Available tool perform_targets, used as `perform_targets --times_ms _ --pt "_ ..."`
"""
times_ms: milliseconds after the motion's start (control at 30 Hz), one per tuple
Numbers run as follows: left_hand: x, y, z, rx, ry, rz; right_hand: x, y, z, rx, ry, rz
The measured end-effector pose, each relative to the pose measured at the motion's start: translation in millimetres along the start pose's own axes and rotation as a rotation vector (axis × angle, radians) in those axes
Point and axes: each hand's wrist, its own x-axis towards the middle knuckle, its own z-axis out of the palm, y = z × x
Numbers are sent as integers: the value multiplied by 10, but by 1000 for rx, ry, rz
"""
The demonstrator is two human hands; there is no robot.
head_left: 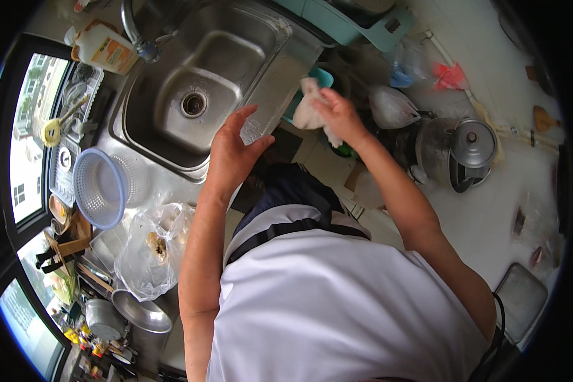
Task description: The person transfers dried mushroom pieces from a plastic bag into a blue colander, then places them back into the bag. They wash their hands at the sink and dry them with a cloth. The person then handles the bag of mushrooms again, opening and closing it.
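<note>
My right hand (341,117) grips a crumpled white cloth (309,111), which hangs beyond the right-hand edge of the steel counter. Nothing is in my left hand (236,148); its thumb and fingers are spread over the front rim of the sink. Before me the stainless steel sink (172,138) shows a bare basin with a round drain (193,104) and a few water drops. A chrome faucet (132,28) rises at its far left. Drops of water also wet the steel ledge (260,122) near my left fingers. Behind the cloth, a teal plastic container (322,76) is partly hidden.
A blue plastic colander (100,188) and a clear plastic bag (148,258) holding food sit left. A white jug (106,47) stands by the faucet. Right are a tied plastic bag (392,107) and a lidded metal pot (453,148). A teal rack (358,26) borders the sink's far side.
</note>
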Motion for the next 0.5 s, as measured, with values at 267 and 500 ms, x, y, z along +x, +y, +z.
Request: perform_targets --times_ms 267,500 --pt "-110 153 -218 -214 -312 -2 -618 -1281 683 -142 -115 -290" --pt "-435 254 -327 -321 -192 -112 -335 -1112 806 112 -295 -124"
